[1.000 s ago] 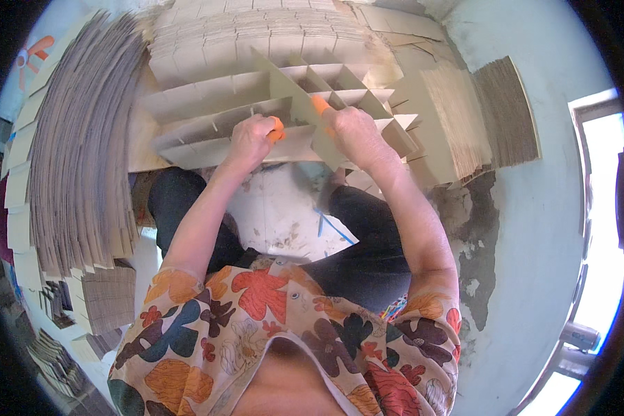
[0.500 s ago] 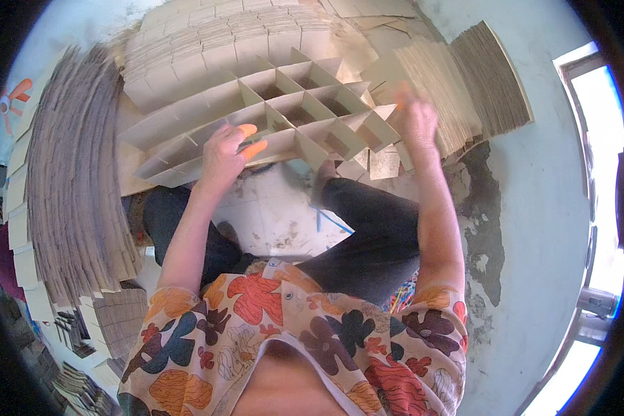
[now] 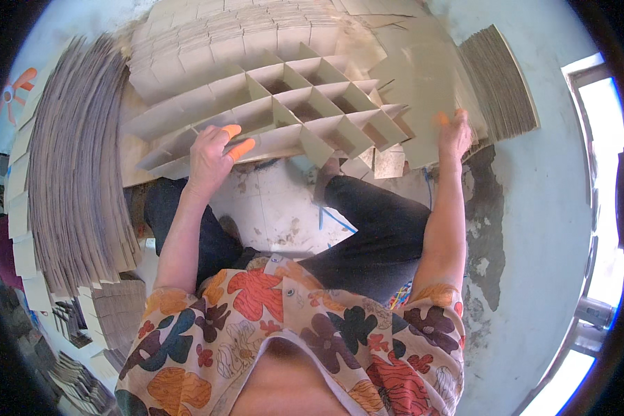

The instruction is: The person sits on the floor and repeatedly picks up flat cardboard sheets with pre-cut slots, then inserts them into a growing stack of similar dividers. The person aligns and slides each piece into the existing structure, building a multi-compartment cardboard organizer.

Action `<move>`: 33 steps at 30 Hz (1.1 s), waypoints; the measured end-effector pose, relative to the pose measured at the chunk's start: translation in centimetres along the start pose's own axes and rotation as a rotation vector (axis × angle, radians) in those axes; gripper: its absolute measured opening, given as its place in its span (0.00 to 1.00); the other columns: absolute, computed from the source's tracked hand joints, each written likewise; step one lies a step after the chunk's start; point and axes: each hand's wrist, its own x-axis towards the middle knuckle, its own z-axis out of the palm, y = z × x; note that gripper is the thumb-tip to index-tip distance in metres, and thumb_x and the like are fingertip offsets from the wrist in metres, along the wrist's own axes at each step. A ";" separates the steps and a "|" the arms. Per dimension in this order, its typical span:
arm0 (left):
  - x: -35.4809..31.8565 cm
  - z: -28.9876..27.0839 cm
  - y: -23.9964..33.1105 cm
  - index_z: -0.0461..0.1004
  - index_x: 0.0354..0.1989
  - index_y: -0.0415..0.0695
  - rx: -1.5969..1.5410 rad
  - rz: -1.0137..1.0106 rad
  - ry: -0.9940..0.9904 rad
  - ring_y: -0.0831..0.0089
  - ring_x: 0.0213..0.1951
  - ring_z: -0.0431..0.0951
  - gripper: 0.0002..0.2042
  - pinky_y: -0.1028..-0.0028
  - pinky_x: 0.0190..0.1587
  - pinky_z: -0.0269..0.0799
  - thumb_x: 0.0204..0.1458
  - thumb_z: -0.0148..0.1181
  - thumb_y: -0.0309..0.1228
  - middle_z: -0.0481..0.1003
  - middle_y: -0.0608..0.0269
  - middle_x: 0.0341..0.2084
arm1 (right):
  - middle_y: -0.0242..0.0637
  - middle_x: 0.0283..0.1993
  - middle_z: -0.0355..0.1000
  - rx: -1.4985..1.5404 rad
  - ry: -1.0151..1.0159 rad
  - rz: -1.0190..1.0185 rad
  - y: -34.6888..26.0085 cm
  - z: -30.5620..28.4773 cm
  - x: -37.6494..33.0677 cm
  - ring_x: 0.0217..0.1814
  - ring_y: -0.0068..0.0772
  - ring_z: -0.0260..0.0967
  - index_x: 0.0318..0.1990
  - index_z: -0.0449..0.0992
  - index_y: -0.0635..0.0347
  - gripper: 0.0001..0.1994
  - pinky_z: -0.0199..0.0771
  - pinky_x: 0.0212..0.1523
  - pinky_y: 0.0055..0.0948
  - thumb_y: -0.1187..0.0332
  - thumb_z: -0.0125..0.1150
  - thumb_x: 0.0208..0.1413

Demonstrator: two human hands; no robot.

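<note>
Left hand (image 3: 212, 156) reaching forward, orange-capped fingertips narrowly parted over the cardboard grid (image 3: 254, 116); can't tell if you pinch it. Grid sits between your hands, long axis left-right, right end angled slightly away from you. Right hand (image 3: 455, 135) forward, fingers bent at cardboard sheets (image 3: 423, 76); grip unclear.

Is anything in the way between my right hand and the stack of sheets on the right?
Nothing visible is: your right hand is at the near edge of the sheets, though whether it grips one is unclear. The grid stands to its left, not between them.
</note>
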 end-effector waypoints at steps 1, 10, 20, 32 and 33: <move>-0.2 -0.1 -0.2 0.75 0.34 0.39 -0.002 -0.010 -0.008 0.59 0.32 0.75 0.15 0.66 0.35 0.71 0.37 0.70 0.32 0.75 0.55 0.27 | 0.49 0.36 0.74 0.034 0.032 0.061 -1.2 -1.2 0.2 0.39 0.52 0.72 0.47 0.66 0.57 0.18 0.70 0.37 0.46 0.63 0.62 0.50; -1.5 -0.6 -1.7 0.75 0.36 0.42 0.046 0.011 -0.093 0.59 0.34 0.74 0.15 0.64 0.38 0.69 0.40 0.67 0.34 0.76 0.57 0.27 | 0.51 0.44 0.74 0.702 0.012 -0.637 -17.1 -12.2 -4.2 0.40 0.37 0.75 0.61 0.62 0.59 0.30 0.73 0.40 0.32 0.74 0.64 0.48; -2.3 0.6 -2.8 0.74 0.29 0.42 0.015 -0.042 -0.094 0.57 0.28 0.74 0.08 0.63 0.35 0.71 0.41 0.65 0.28 0.77 0.60 0.27 | 0.50 0.49 0.71 0.790 -0.547 -0.771 -24.8 -9.7 -10.0 0.48 0.39 0.73 0.59 0.63 0.62 0.31 0.71 0.46 0.28 0.76 0.65 0.45; -2.3 0.7 -2.4 0.72 0.28 0.43 0.064 -0.027 -0.097 0.58 0.29 0.74 0.07 0.61 0.34 0.72 0.42 0.63 0.28 0.74 0.58 0.23 | 0.57 0.48 0.69 0.696 -0.721 -0.869 -27.3 -8.5 -10.3 0.49 0.53 0.69 0.52 0.67 0.70 0.24 0.70 0.45 0.33 0.82 0.60 0.43; -2.3 0.7 -2.3 0.72 0.26 0.42 0.047 -0.014 -0.078 0.57 0.28 0.73 0.06 0.61 0.33 0.71 0.42 0.63 0.28 0.74 0.56 0.22 | 0.57 0.48 0.69 0.717 -0.723 -0.897 -27.5 -8.3 -10.2 0.50 0.53 0.68 0.51 0.68 0.70 0.23 0.70 0.45 0.33 0.82 0.60 0.43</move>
